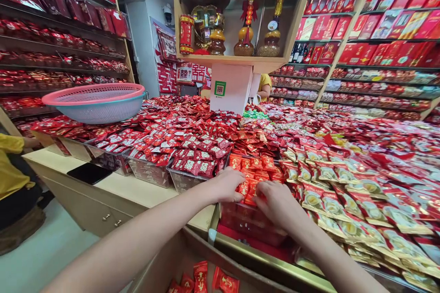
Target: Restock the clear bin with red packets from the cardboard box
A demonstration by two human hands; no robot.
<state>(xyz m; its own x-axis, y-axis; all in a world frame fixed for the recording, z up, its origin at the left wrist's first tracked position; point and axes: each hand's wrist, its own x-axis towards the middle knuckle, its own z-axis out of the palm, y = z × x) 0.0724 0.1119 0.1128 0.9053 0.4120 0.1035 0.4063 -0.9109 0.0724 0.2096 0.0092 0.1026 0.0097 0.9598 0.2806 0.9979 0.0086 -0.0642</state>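
Observation:
Orange-red wrapped candies [256, 163] with gold lettering fill a clear plastic bin [252, 222] at the table's front edge. My left hand [228, 185] reaches over the bin's left side, its thumb and fingers closed around a candy at the front of the pile. From the right, my right hand [277, 201] comes in with curled fingers, closed on the candies beside it; its fingertips are partly hidden. Below the bin is an open cardboard box [185, 249] with several of the same candies [225, 280] at its bottom.
Bins of dark red packets [197, 155] stand to the left, gold-and-red packets [343, 210] to the right. A pink basket [92, 94] sits on a blue one at back left. A black phone [89, 173] lies on the ledge. A person in yellow [13, 160] stands at far left.

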